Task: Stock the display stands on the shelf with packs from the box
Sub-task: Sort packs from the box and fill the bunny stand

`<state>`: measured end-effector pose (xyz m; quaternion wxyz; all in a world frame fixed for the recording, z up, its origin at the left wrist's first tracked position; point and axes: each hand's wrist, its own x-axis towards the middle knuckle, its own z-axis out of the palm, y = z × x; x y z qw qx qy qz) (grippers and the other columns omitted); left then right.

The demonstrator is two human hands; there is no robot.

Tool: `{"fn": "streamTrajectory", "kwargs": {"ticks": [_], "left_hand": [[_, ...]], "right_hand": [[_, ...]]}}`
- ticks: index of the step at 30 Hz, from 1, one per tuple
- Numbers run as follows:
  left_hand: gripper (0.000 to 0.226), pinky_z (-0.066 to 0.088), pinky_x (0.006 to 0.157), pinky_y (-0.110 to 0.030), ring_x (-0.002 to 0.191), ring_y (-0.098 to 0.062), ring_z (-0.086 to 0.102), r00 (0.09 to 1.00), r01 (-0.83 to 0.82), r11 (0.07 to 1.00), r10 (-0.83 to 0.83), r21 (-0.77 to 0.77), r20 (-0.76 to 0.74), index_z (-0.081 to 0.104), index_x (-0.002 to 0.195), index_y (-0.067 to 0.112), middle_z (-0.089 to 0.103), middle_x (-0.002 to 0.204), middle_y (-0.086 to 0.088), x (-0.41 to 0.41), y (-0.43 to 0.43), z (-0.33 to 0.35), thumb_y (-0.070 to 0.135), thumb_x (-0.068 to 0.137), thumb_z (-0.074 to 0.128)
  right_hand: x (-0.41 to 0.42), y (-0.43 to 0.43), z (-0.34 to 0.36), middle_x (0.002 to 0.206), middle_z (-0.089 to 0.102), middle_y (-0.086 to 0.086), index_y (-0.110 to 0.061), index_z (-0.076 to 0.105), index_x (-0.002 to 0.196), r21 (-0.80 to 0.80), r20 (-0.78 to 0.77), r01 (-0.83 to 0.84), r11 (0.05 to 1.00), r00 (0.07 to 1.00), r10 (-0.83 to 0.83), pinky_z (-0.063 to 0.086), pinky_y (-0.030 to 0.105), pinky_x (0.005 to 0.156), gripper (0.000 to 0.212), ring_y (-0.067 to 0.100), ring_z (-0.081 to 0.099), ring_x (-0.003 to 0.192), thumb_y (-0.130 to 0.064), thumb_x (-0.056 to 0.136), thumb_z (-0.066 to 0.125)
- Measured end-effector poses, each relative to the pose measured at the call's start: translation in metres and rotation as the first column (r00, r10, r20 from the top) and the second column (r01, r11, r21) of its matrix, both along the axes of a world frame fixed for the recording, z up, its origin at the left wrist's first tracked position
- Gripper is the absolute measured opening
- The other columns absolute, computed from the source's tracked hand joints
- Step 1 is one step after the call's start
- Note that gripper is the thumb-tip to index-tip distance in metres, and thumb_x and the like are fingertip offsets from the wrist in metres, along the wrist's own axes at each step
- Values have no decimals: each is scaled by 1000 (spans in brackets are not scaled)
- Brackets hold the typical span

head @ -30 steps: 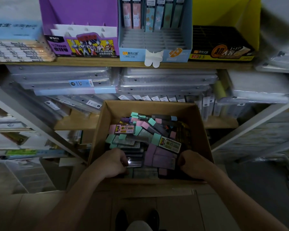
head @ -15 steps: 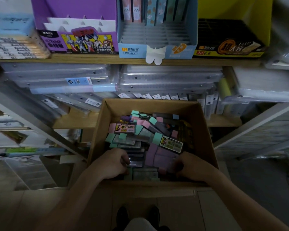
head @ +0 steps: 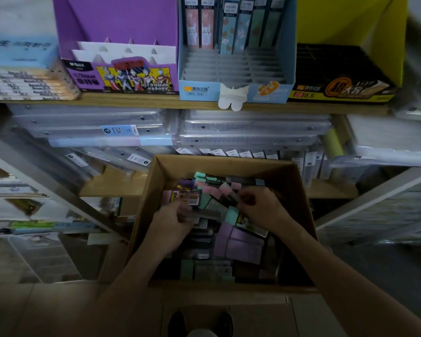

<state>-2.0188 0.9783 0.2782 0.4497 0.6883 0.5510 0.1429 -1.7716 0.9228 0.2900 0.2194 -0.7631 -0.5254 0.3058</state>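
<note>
- Grey pack [head: 208, 213]: a slim, flat, translucent sleeve on top of the heap in the box. Its long axis runs roughly left to right, between the two hands.
- Left hand [head: 174, 221]: fingers curled round the near-left end of that pack. This is the nearer hand and the one holding it.
- Right hand [head: 265, 210]: fingers curled among the pack ends at the far-right side of the heap. Whether it grips anything cannot be told in the dim light.
- Packs [head: 238, 244]: loosely piled and crossing at all angles. They are smooth plastic with pastel caps in mint, pink and lilac, and some carry yellow labels.
- Box [head: 299, 190]: open-topped plain brown cardboard with matt walls, standing below the shelf front.
- Key relation: the stands lie up and forward from both hands. In my judgement the lifted pack must be turned upright to enter a slot.
- Blue stand [head: 236, 92]: glossy card with stepped grey dividers. Only the back row holds packs and the front rows are bare.
- Purple stand [head: 122, 25] to its left has white card tiers and the yellow stand [head: 350, 18] to its right has a black tray. No packs are visible in either.
- Shelf [head: 131, 101]: a wood-grain board carrying all three stands side by side.
</note>
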Motion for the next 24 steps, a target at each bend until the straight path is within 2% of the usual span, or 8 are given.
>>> {"fn": "streamTrajectory", "kwargs": {"ticks": [3,7,10,12,14,17,20,24], "left_hand": [[29,48,75,-18,89,-1,64,998,-47,999,47,-3,46,65,99,38,67,90,19,4,6,-4,16,84,77],[34,49,66,-8,77,5,68,984,-51,997,59,-52,169,67,94,34,71,86,10,15,11,-10,7,80,81],[36,51,65,-12,75,4,68,972,-84,994,98,-74,214,66,86,33,71,80,14,22,11,-15,2,77,82],[39,50,64,-8,74,7,67,967,-100,991,116,-84,228,66,84,34,71,77,17,24,11,-18,-1,76,81],[41,49,63,-7,76,6,67,964,-111,990,130,-92,234,66,86,34,71,82,14,25,11,-22,-2,75,81],[39,53,67,-13,77,2,69,956,-124,986,149,-111,254,68,87,33,73,82,13,27,12,-25,-2,75,81],[40,58,72,-21,81,4,70,950,-121,985,151,-123,275,70,93,34,75,82,16,28,12,-25,1,74,83],[45,52,63,-10,73,12,68,939,-106,986,141,-126,312,69,89,33,73,78,30,29,12,-23,-9,75,79]], "right_hand": [[-3,12,-4,85,68,-12,-19,75,103,42,24,31,999,999,-32,41,10,62,20,8,64,86,-10,85,72],[-4,21,-12,116,72,3,-14,71,117,42,60,58,997,996,-61,44,17,86,38,17,66,109,-10,80,78],[-4,22,-19,121,70,4,-15,68,123,20,73,65,998,995,-66,41,17,90,47,19,64,115,-12,78,81],[-3,23,-22,123,69,3,-16,67,124,4,65,70,998,995,-70,41,17,90,49,18,63,116,-15,77,82],[-1,25,-24,122,68,1,-16,68,121,-6,56,63,998,996,-63,41,17,88,48,16,62,115,-17,76,84],[0,26,-24,118,68,-1,-17,70,118,-15,44,22,1000,999,-22,39,15,85,49,15,62,111,-20,72,85],[0,27,-24,119,67,7,-17,72,115,13,47,-26,1000,999,26,37,12,86,45,20,62,111,-17,72,84],[-6,29,-24,100,60,2,-25,66,92,66,88,-70,995,994,64,40,20,80,26,23,62,101,-17,73,81]]}}
